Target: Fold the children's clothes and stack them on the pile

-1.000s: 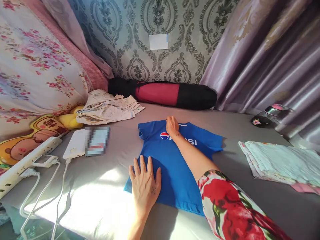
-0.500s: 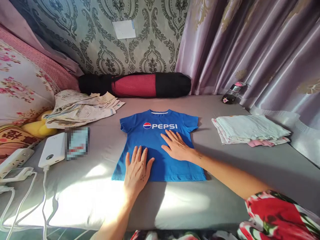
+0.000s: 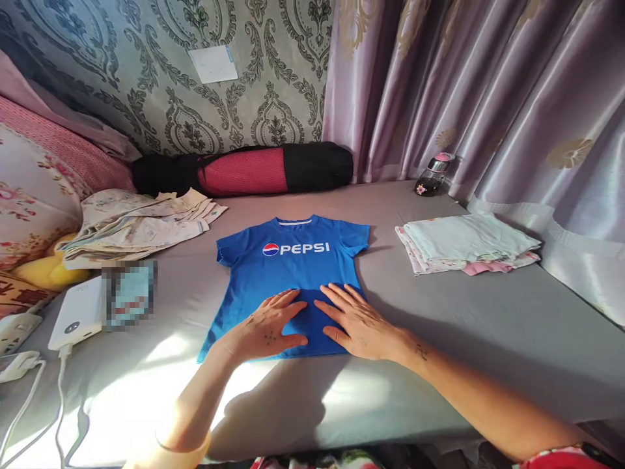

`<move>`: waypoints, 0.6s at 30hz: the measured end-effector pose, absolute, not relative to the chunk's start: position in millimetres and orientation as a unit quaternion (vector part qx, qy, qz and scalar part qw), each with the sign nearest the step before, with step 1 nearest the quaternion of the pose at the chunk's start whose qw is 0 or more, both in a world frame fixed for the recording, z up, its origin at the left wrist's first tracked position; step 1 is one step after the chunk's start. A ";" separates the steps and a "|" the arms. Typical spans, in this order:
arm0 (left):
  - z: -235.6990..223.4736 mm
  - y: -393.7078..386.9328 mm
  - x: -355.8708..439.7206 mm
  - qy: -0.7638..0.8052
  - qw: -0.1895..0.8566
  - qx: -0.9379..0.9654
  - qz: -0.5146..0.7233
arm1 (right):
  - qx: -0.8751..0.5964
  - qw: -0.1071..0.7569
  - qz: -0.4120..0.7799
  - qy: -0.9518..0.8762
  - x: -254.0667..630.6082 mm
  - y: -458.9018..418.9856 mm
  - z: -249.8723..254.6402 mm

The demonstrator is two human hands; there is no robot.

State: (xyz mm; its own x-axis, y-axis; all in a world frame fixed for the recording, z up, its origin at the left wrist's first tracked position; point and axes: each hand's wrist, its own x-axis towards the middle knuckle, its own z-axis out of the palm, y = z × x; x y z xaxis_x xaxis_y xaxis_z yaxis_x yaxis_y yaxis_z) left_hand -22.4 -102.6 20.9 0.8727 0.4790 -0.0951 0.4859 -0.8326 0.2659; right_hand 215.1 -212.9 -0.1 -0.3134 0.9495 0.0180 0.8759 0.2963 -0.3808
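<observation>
A blue short-sleeved T-shirt (image 3: 293,273) with a white PEPSI print lies face up, spread flat, its collar pointing away from me. My left hand (image 3: 268,329) rests on the lower middle of the shirt, fingers stretched out and thumb apart. Beside it, my right hand (image 3: 361,326) lies on the lower right part with its fingers spread. Neither hand grips the cloth. My forearms and hands cover parts of the shirt's bottom hem.
The grey sheet (image 3: 410,371) lies beneath everything. Folded clothes (image 3: 473,241) are stacked at right, near a bottle (image 3: 432,176). More clothes (image 3: 141,225), a white power bank (image 3: 78,312) and cables are at left. A black and red roll (image 3: 244,170) lies along the wall.
My right hand has slid down the shirt toward the hem. My left hand has turned inward, closer to the right one. The view has shifted slightly right.
</observation>
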 end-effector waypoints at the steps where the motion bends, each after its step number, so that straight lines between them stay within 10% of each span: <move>1: 22.9 -97.7 -15.9 0.248 0.149 0.957 -0.005 | -0.573 0.125 0.149 -0.796 215.2 -213.2 -0.8; 12: 25.0 -22.8 128.8 0.266 0.310 0.905 0.118 | -0.646 0.458 0.134 -0.596 238.4 -198.8 -2.2; 18: 19.1 -2.1 198.0 0.283 0.311 0.899 0.119 | -0.739 0.463 0.259 -0.416 268.4 -192.5 -1.9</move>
State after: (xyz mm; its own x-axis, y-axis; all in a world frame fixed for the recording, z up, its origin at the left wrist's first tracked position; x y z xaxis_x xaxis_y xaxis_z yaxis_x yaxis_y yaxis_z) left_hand 198.0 -2.1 19.1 0.8115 0.5830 0.0388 0.4343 -0.6463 0.6274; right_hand 268.4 -192.5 -1.9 0.5191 0.8547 0.0028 0.3758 -0.2253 -0.8989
